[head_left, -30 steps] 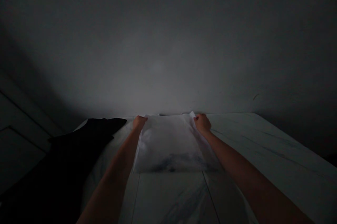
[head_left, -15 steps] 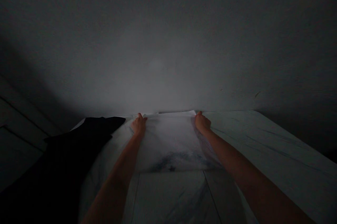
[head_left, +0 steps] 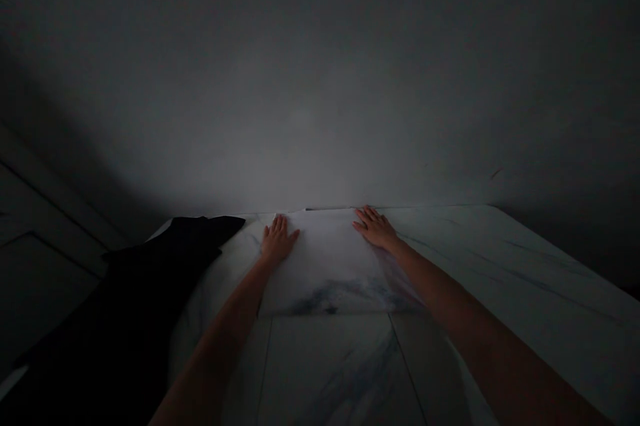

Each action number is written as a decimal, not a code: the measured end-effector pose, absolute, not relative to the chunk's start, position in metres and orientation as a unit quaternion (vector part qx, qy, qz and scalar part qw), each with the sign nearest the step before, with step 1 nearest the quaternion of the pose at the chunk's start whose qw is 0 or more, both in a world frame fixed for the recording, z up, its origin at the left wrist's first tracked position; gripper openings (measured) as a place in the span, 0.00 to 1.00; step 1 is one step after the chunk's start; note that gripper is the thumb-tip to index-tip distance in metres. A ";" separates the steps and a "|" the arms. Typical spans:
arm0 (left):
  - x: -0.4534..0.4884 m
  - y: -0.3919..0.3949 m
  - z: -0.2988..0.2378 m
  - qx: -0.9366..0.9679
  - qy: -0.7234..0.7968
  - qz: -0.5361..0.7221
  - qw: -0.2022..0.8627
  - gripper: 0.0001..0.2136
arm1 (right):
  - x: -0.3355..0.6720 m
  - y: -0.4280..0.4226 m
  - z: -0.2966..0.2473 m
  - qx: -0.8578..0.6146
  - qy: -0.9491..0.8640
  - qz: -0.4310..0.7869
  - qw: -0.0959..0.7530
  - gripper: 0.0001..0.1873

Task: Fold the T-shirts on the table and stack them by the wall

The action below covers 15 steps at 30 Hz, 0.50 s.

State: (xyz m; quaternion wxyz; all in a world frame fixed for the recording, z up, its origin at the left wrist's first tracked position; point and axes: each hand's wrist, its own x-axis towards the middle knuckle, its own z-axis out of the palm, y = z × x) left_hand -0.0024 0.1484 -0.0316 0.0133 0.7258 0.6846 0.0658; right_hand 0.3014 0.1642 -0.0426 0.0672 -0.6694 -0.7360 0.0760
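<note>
A pale piece of cloth with a dark, cloudy print near its front edge [head_left: 325, 259] lies on the white marbled surface [head_left: 475, 259]; it could be a garment, but its kind is hard to tell in the dim light. My left hand [head_left: 279, 238] rests flat on its far left corner, fingers spread. On the far right corner lies my right hand [head_left: 375, 226], palm down with fingers apart. Neither hand grips anything.
Dark clothing [head_left: 135, 306] is spread on the left of the surface. A grey wall [head_left: 320, 93] rises right behind the far edge. Panelled doors or drawers [head_left: 45, 233] stand at the far left. Light is very low.
Both hands were pinching the cloth's far corners, with its edge slightly raised. They have let go and now press flat on it, and the far edge lies lower.
</note>
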 end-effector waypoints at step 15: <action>-0.015 0.012 -0.040 0.800 0.596 0.058 0.038 0.27 | 0.286 0.010 -0.059 -0.597 -0.786 0.070 0.145 0.30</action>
